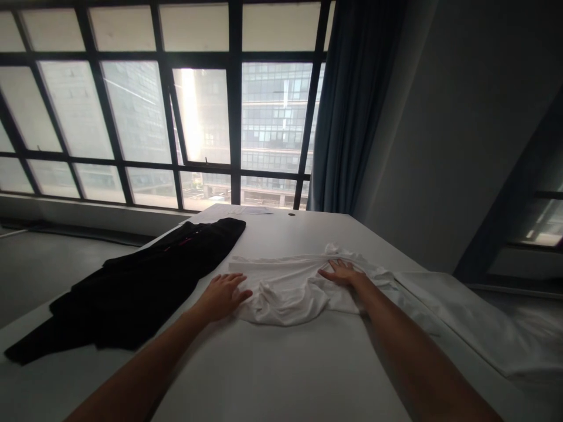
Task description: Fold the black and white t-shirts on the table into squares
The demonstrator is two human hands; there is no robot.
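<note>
White cloth (292, 308): lay rumpled on the bench (264, 375).
Left hand (222, 298): was at its left edge, fingers spread.
Right hand (345, 274): rested on its right part, fingers spread.
Black garment (145, 287): lay left of it.
Curtain (347, 105): hung beyond, right of the window (202, 117).

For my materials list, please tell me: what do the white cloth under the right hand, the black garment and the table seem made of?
White cloth: probably thin, matte knit; it bunches in soft folds.
Black garment: matte textile, fibre unclear; it shows no shine.
Table: perhaps laminate; its white top looks smooth, faintly satin.
</note>
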